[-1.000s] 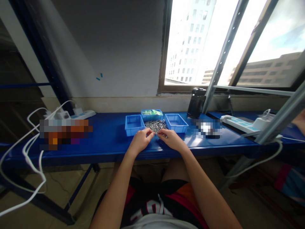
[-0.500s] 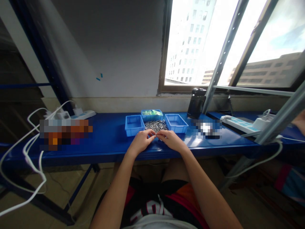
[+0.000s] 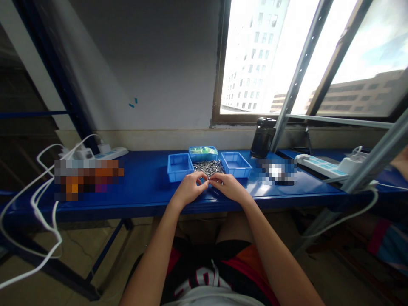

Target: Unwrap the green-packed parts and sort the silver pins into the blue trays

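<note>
My left hand (image 3: 189,188) and my right hand (image 3: 230,187) meet at the fingertips just in front of a heap of small metal screw-like pieces (image 3: 208,167). Both thumbs and forefingers are pinched together; whatever sits between them is too small to make out. A blue bin (image 3: 180,175) stands left of the heap, beyond my left hand. Its twin, another blue bin (image 3: 239,171), stands to the right. Behind the heap is a third blue bin (image 3: 190,153) with a green-and-clear plastic bag (image 3: 204,150) in it.
On the blue table (image 3: 143,187), blurred-out items lie at left and right. A black container (image 3: 263,138) stands by the window. Power strips (image 3: 112,154) with white cables lie at the left, and another power strip (image 3: 321,166) lies past the right-hand post. Part of another person shows far right.
My left thumb and forefinger have bowed apart a little behind their tips, leaving a rounder gap. Both hands stay in nearly the same place, and the bins have not moved.
</note>
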`<state>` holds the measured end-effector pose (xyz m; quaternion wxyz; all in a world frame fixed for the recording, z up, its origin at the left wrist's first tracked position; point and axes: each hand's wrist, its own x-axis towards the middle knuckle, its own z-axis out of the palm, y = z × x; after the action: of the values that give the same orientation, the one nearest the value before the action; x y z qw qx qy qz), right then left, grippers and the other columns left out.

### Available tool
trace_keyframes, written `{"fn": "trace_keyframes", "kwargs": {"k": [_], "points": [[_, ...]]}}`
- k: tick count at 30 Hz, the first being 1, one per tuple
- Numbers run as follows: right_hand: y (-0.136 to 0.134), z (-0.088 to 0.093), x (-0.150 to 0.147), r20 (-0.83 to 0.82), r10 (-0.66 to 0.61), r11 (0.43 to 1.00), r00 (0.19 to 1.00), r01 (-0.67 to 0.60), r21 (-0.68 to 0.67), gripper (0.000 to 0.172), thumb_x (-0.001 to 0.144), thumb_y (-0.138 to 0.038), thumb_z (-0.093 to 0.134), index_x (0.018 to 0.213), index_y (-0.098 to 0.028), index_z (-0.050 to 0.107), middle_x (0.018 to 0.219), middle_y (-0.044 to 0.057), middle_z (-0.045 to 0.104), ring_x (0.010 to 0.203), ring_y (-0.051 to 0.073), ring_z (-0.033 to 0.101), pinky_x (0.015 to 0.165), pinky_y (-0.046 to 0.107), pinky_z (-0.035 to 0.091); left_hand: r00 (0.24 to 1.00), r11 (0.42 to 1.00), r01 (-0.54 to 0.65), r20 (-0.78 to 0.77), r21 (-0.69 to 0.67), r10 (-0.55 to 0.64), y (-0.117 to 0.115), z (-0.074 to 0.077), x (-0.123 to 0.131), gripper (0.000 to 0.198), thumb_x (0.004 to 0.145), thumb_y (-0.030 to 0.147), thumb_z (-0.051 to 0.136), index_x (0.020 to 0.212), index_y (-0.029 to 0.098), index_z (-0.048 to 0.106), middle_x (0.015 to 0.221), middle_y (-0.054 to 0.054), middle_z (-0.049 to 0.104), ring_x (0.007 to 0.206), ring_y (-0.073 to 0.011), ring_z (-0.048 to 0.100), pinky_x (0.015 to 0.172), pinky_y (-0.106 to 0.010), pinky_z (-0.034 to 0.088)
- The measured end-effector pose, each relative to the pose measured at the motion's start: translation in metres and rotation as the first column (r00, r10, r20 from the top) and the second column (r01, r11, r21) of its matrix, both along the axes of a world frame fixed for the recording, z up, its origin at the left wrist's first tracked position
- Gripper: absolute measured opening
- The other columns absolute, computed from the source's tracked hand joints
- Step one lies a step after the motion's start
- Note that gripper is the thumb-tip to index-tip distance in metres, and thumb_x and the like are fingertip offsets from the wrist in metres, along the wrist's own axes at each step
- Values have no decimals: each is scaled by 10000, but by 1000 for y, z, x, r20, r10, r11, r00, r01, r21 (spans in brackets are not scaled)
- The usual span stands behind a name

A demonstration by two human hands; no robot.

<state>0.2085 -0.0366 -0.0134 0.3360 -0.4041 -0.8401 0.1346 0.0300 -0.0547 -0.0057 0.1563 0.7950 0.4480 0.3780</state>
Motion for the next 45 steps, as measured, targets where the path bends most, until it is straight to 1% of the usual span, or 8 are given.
{"fn": "trace_keyframes", "kwargs": {"k": [4,9,12,15,21,31,41,45], "points": [[0,0,0,1,2,1000,1000,-2,-5,191,834,-302,505,871,-180,648,745,27,655,660,135,565,624,233,407,1000,999,2,29,-33,-1,-3,1,1,106,730,265,525,793,189,562,918,-14,645,736,-148,593,676,-251,451],[0,1,0,0,-5,1000,1000,5,-6,195,832,-296,506,880,-175,652,754,34,659,662,136,567,624,232,408,999,999,-34,-2,-16,34,-3,1,1,85,736,255,505,773,186,541,772,5,625,649,-129,560,611,-234,424],[-1,1,0,-8,-5,1000,1000,5,-1,199,835,-299,501,878,-174,650,759,35,660,668,137,569,629,231,406,999,999,-43,-4,5,43,-1,-1,0,116,762,275,490,795,187,559,735,8,616,622,-121,543,602,-229,416],[-1,2,-1,-10,-9,1000,1000,9,-1,197,835,-301,497,872,-176,644,744,26,657,655,132,563,619,227,402,998,998,-54,-15,-10,54,1,-1,0,143,769,293,495,815,189,582,711,3,618,619,-126,541,598,-230,414],[1,0,-1,-42,-45,999,998,45,-6,196,835,-310,492,876,-176,629,719,18,646,639,130,561,601,220,407,998,998,-48,-42,-31,46,0,0,0,183,783,319,484,825,185,602,724,-15,627,658,-146,556,609,-239,413],[1,-1,-1,-68,-42,999,997,41,-14,218,841,-327,472,892,-176,622,728,22,646,642,134,562,603,223,413,997,998,-52,-53,-33,50,-2,2,0,176,780,307,488,818,187,612,735,-18,637,663,-152,563,618,-245,419],[-3,3,-1,-53,-46,999,998,46,-4,259,863,-348,435,804,-165,609,671,11,622,599,123,539,566,216,381,997,999,-41,-60,-30,39,-1,2,0,210,786,328,475,827,188,626,741,-22,635,653,-152,555,614,-247,419],[-2,3,-1,-66,-43,999,997,43,-8,254,863,-342,438,797,-164,606,677,11,624,603,122,548,564,218,381,997,998,-45,-60,-39,43,-2,2,0,235,788,347,473,839,189,639,760,-28,644,661,-156,560,626,-253,427]]}}
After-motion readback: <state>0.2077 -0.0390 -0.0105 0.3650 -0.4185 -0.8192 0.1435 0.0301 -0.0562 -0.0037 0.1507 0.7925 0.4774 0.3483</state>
